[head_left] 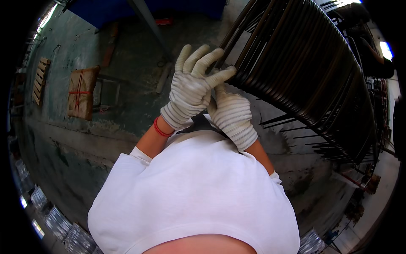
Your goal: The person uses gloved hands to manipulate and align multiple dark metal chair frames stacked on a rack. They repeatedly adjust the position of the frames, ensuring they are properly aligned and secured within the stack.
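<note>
Both my hands wear white knit gloves with grey stripes at the wrists, and they meet in front of my body. My left hand (189, 84) is raised with its fingers spread, and I see nothing in it. A red bead bracelet (160, 128) circles that wrist. My right hand (234, 113) sits just beside and partly behind the left. Its fingers are mostly hidden there, so whether they grip anything does not show. Close to my fingertips stands a large dense row of dark bent metal tubes (292, 63); whether the left fingertips touch its near end is unclear.
On the green floor to the left are a brown wrapped bundle (80, 93) tied with red cord and a wooden pallet (41, 81). A grey post (150, 27) rises ahead. Thin dark rods (283, 122) stick out below the tube row. Silvery wrapped stacks (59, 222) line the lower left.
</note>
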`<state>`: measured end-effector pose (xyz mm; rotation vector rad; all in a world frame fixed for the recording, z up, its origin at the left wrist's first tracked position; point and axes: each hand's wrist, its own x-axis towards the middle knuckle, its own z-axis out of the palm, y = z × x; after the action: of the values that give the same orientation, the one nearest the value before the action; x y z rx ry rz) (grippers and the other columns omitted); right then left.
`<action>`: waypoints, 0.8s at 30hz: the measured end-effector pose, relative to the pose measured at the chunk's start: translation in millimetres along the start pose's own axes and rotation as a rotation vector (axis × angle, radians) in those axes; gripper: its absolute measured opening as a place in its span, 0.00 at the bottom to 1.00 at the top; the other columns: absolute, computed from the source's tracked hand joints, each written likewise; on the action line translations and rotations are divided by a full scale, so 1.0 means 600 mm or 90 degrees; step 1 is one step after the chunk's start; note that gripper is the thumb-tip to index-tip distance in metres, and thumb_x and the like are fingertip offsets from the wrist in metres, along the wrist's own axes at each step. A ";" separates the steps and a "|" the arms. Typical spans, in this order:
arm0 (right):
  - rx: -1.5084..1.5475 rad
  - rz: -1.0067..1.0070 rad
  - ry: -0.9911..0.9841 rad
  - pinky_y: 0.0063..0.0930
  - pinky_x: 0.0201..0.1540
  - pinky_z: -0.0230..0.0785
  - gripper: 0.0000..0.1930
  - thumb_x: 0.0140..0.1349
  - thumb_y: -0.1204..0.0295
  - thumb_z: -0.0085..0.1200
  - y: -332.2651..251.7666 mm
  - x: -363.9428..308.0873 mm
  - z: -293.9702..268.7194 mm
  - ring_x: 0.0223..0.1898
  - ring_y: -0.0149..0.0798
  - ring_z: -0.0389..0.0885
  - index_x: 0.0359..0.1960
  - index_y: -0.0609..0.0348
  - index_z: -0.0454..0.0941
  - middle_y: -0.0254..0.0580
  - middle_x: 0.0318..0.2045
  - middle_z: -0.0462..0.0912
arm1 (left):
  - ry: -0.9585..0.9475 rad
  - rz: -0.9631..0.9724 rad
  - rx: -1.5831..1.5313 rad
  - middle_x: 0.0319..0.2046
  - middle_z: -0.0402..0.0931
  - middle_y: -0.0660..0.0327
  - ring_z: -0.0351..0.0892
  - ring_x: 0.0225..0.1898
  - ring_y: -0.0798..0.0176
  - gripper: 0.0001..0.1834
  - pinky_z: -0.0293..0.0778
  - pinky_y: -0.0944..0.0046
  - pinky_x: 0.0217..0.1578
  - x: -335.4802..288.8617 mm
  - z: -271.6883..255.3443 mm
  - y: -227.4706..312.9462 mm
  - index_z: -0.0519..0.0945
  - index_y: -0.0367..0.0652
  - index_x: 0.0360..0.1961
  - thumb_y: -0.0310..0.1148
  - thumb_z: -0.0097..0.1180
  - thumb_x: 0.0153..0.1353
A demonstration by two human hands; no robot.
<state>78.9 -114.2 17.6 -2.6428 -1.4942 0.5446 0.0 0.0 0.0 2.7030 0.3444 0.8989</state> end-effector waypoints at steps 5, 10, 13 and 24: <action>-0.020 -0.027 0.028 0.41 0.25 0.73 0.20 0.59 0.57 0.52 0.007 0.000 0.004 0.23 0.50 0.81 0.44 0.61 0.72 0.50 0.22 0.81 | 0.014 0.011 0.087 0.65 0.63 0.59 0.59 0.67 0.49 0.21 0.44 0.43 0.68 0.007 0.005 0.014 0.80 0.75 0.51 0.35 0.51 0.60; 0.055 -0.042 0.038 0.40 0.26 0.72 0.19 0.58 0.56 0.53 0.012 -0.004 -0.003 0.22 0.50 0.80 0.40 0.60 0.75 0.49 0.20 0.80 | 0.036 0.017 0.150 0.66 0.61 0.59 0.55 0.68 0.50 0.19 0.41 0.42 0.68 0.005 0.019 0.012 0.80 0.75 0.50 0.39 0.52 0.59; 0.077 -0.058 0.081 0.41 0.24 0.72 0.21 0.60 0.57 0.52 0.023 -0.038 -0.027 0.19 0.47 0.79 0.47 0.60 0.74 0.47 0.16 0.78 | 0.030 0.012 0.134 0.68 0.59 0.58 0.51 0.70 0.49 0.19 0.37 0.41 0.69 0.009 0.020 0.019 0.81 0.74 0.49 0.37 0.52 0.59; 0.136 -0.038 0.226 0.33 0.21 0.70 0.32 0.59 0.63 0.54 0.050 -0.085 -0.076 0.13 0.41 0.74 0.66 0.59 0.62 0.40 0.11 0.73 | 0.039 -0.003 0.102 0.70 0.54 0.57 0.43 0.72 0.47 0.24 0.31 0.40 0.69 0.004 0.038 0.027 0.84 0.68 0.45 0.26 0.52 0.50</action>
<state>94.6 -167.4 67.4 -2.3683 -1.3229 0.1996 18.0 -18.4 -11.3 2.8221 0.4545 0.9929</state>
